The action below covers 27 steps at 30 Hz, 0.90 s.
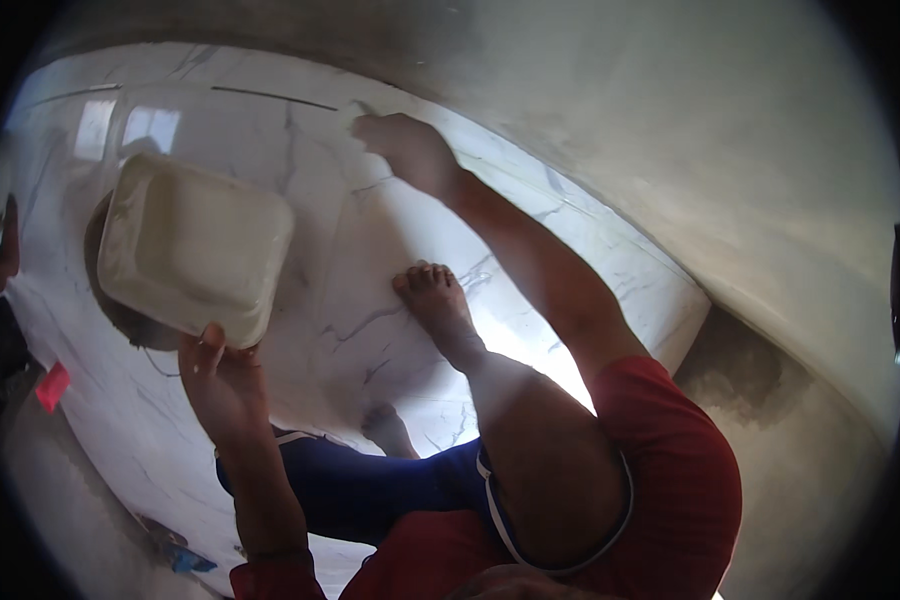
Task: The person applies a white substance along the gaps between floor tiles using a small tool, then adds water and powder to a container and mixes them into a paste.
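My left hand (pixel 225 385) grips the near edge of an off-white rectangular plastic tub (pixel 205 240), thumb on the rim and fingers hidden beneath. The tub is tilted, its hollow facing up toward me. Behind and partly under it shows a round dark bucket (pixel 135 322) with a thin wire handle; most of it is hidden. My right arm stretches far forward, and my right hand (pixel 405 150) is low by the foot of the wall. Its fingers are drawn together around something small and blurred that I cannot make out.
White marble-patterned tiles (pixel 350 310) cover the floor, with a gap line (pixel 275 97) near the far edge. A plastered wall (pixel 670 130) runs along the right. My bare foot (pixel 435 300) rests in the middle. A red scrap (pixel 53 387) and another person's hand (pixel 5 250) are at far left.
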Each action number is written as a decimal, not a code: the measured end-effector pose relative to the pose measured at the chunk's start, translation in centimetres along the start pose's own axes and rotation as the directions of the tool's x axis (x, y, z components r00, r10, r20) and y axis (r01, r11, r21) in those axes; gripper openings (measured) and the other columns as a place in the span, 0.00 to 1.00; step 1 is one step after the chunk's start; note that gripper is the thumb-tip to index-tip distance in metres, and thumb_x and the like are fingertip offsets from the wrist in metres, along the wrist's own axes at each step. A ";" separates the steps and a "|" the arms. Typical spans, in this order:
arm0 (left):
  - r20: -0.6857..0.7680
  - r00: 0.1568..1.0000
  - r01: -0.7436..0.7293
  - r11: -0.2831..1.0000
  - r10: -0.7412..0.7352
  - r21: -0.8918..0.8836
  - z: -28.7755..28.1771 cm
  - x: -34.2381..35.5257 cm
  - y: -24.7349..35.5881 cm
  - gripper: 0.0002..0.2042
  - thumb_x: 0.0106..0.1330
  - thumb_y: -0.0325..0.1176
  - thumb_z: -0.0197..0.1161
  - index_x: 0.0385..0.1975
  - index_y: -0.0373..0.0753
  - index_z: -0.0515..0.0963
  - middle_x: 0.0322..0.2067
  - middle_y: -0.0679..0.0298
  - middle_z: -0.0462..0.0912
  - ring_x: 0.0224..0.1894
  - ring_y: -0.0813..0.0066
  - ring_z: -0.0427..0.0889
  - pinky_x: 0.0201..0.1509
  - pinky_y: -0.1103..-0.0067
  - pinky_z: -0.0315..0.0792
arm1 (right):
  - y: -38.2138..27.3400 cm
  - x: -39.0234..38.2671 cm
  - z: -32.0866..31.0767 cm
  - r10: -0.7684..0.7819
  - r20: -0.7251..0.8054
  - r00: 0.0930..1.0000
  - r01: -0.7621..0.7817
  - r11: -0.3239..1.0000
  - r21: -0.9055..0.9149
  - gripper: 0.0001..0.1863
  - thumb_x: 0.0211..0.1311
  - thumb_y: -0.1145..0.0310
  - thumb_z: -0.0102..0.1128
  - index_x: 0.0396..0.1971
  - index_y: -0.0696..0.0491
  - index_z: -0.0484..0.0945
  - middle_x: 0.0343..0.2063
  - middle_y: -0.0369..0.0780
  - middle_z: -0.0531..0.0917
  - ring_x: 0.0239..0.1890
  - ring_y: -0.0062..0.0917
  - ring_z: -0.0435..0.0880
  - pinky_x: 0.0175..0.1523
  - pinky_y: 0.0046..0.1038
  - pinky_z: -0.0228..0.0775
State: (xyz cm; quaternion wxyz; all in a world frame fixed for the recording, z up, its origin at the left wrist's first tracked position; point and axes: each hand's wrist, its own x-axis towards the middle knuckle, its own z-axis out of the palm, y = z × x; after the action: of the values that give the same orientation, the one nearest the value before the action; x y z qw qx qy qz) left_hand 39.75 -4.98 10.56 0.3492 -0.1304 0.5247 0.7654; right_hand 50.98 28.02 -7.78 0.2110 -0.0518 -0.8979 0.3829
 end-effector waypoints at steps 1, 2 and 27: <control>0.010 1.000 0.015 1.000 -0.015 -0.015 0.0 0.1 0.1 0.31 0.64 0.29 0.67 0.66 0.29 0.63 0.62 0.53 0.72 0.62 0.58 0.76 0.67 0.58 0.76 | -1.6 0.6 0.5 0.053 -0.015 0.998 -0.054 0.996 -0.070 0.19 0.62 0.78 0.59 0.54 0.52 0.80 0.49 0.41 0.85 0.47 0.35 0.84 0.52 0.30 0.79; 0.035 0.999 0.034 0.999 -0.033 -0.014 0.3 0.1 0.0 0.31 0.64 0.29 0.67 0.66 0.29 0.63 0.62 0.53 0.72 0.62 0.58 0.76 0.67 0.58 0.76 | -3.6 1.4 0.5 0.105 0.043 0.993 -0.090 0.960 -0.267 0.14 0.59 0.69 0.64 0.46 0.49 0.80 0.49 0.35 0.84 0.47 0.34 0.83 0.50 0.34 0.78; 0.201 0.975 0.091 0.996 -0.093 0.019 4.1 0.2 -2.2 0.33 0.65 0.27 0.66 0.70 0.32 0.59 0.63 0.53 0.72 0.63 0.57 0.77 0.66 0.57 0.76 | -5.9 -12.5 -7.2 0.969 -0.247 0.006 -0.458 0.222 0.861 0.17 0.63 0.68 0.68 0.45 0.65 0.78 0.36 0.43 0.84 0.33 0.28 0.87 0.42 0.30 0.86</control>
State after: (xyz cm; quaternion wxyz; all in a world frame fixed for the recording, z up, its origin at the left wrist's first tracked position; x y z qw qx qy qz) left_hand 41.71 -0.80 10.59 0.4362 -0.0746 0.4838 0.7551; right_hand 65.69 25.46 -3.36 0.3348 -0.6355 -0.3479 0.6025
